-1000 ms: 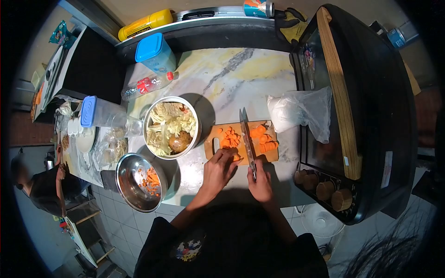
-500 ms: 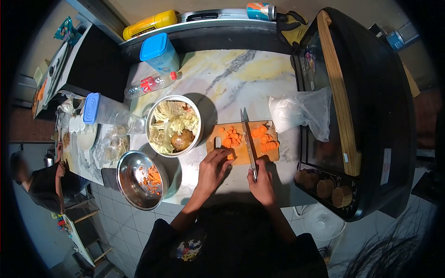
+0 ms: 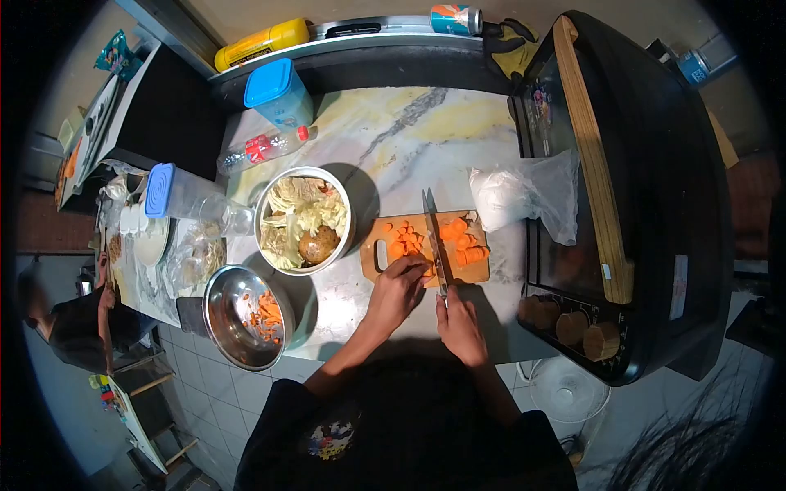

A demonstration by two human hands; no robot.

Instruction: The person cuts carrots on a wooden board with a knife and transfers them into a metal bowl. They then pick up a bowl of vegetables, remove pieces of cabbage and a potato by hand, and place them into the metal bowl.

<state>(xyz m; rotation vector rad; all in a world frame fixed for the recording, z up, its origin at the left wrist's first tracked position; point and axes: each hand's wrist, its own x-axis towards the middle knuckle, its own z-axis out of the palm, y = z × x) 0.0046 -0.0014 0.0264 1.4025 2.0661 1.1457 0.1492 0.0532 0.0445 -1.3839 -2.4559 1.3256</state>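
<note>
My right hand (image 3: 461, 327) is wrapped round the handle of a kitchen knife (image 3: 433, 237). The blade points away from me across an orange cutting board (image 3: 381, 285). Close to the left side of the blade, the bent fingers of my left hand (image 3: 398, 296) hold a piece of carrot (image 3: 429, 271) on the board, partly covered by the fingertips. Small diced carrot (image 3: 404, 238) lies left of the knife. Larger carrot chunks (image 3: 471, 255) lie to its right.
A white bowl (image 3: 350, 233) holds cabbage and a potato; a steel bowl (image 3: 211, 315) holds carrot peelings. A plastic bag of white contents (image 3: 501, 196) lies beside a black oven (image 3: 663, 204). Bottle (image 3: 262, 149) and blue-lidded container (image 3: 282, 98) stand behind. Another person (image 3: 78, 327) is far left.
My left hand has moved right, up against the knife blade, with the carrot piece. The knife stays in my right hand, its handle a little lower beneath the fingers.
</note>
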